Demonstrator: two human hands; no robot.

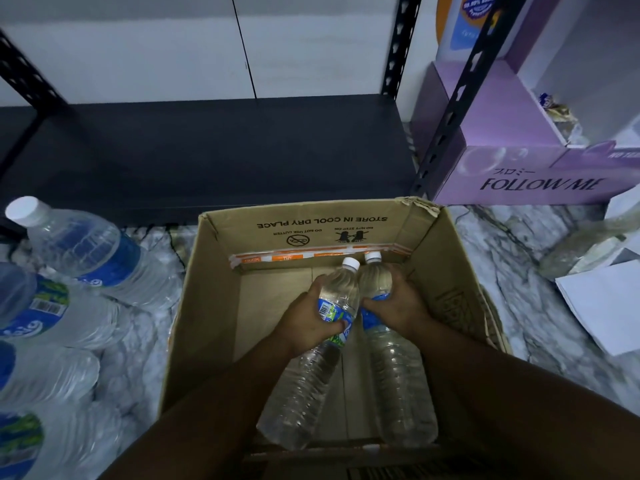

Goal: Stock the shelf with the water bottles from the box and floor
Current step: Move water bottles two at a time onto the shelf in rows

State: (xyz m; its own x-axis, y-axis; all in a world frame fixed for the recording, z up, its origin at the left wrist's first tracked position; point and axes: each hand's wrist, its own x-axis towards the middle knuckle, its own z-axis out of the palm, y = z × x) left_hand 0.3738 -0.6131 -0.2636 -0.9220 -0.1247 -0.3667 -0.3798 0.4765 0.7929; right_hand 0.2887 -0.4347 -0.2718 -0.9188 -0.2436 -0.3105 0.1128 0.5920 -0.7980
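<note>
Both hands are down inside the open cardboard box (214, 306), each wrapped around one water bottle. Left hand (306, 318) grips the left bottle (311, 362) around its blue label, fingers curled over the top, thumb on the near side; this bottle lies tilted, white cap pointing far, base toward the near left of the box. Right hand (400, 306) grips the right bottle (398, 375) at its shoulder and label, fingers curled around it; cap also points far, body runs straight back toward the near wall. The two bottles touch near their necks, caps just beside each other under the far box flap with upside-down "STORE IN COOL DRY PLACE" print. Cannot tell whether the bottles rest on the box floor or are lifted off it. The box sits on the marble-pattern floor (485, 244), just in front of the dark shelf board (207, 150), which has black perforated uprights at the left and right. Left of the box, a row of floor bottles (86, 251) lies on its side, same blue labels, one white cap showing at the far end. Right of the shelf upright stands a purple carton (519, 181) marked "FOLLOW ME". Near right, a white sheet (602, 303) lies on the floor, with a blurred clear item behind it that I can't identify.
</note>
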